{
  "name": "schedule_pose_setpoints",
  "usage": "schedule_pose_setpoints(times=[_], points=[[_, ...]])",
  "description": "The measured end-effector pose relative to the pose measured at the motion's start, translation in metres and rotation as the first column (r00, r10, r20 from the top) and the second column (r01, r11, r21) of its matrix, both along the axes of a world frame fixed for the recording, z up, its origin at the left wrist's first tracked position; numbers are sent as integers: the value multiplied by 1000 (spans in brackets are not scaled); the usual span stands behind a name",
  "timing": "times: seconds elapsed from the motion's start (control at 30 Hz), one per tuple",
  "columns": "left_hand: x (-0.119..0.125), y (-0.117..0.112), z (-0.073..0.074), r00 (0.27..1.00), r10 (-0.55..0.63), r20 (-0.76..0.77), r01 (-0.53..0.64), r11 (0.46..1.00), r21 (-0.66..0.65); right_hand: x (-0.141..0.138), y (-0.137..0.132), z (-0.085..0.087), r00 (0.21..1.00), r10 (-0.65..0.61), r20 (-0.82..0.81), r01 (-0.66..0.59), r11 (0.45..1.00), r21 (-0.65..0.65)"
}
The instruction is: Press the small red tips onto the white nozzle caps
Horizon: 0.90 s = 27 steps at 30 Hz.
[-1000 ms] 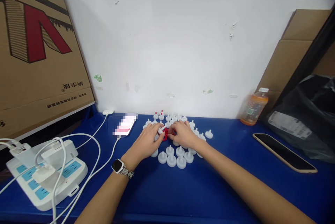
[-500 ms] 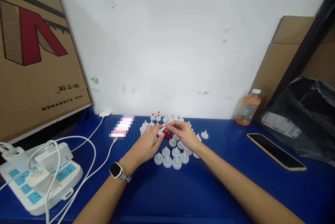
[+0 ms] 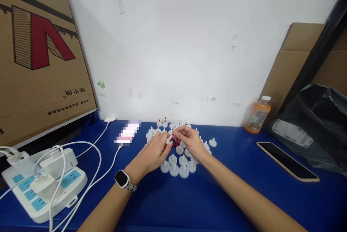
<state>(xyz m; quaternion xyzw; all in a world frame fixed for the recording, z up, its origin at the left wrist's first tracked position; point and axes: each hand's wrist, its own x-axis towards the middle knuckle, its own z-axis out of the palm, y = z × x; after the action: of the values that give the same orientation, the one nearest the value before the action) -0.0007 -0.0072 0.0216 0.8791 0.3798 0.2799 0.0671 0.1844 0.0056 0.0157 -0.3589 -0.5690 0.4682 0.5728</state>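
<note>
My left hand (image 3: 154,153), a watch on its wrist, is closed around a white nozzle cap (image 3: 169,139), mostly covered by the fingers. Its narrow end points toward my right hand (image 3: 192,143). The right thumb and fingertips are pinched together right by that end; whatever they hold is too small to make out. Beneath the fingers lies a pile of small red tips (image 3: 176,142). Many white nozzle caps (image 3: 184,171) stand spout-up on the blue table around both hands. At the back, a few caps (image 3: 159,124) carry red tips on their spouts.
On the left are a power strip (image 3: 61,201) with looping white cables and a lit phone (image 3: 127,132). To the right lie another phone (image 3: 287,161), an orange drink bottle (image 3: 257,115) and a black plastic bag (image 3: 322,123). A white wall (image 3: 173,44) rises behind.
The view has tilted slightly, so everything sits a little lower. Both hands stay close together over the red tips, with the left still holding the cap.
</note>
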Motion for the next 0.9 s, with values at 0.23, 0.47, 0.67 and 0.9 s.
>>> schedule_pose_setpoints(times=[0.23,0.47,0.67,0.9], points=[[2,-3,0,1000,-29,6,30,999,-22,-2,-3,2,1000,-12,0,12,1000,6],[6,-3,0,998,-52,45,53,999,-12,-5,-6,4,997,-58,57,50,991,126],[4,-2,0,998,-58,19,58,998,-32,5,-5,6,983,35,180,-60,989,133],[2,3,-4,1000,-19,23,20,997,-68,28,10,24,898,238,370,-248,969,-23]])
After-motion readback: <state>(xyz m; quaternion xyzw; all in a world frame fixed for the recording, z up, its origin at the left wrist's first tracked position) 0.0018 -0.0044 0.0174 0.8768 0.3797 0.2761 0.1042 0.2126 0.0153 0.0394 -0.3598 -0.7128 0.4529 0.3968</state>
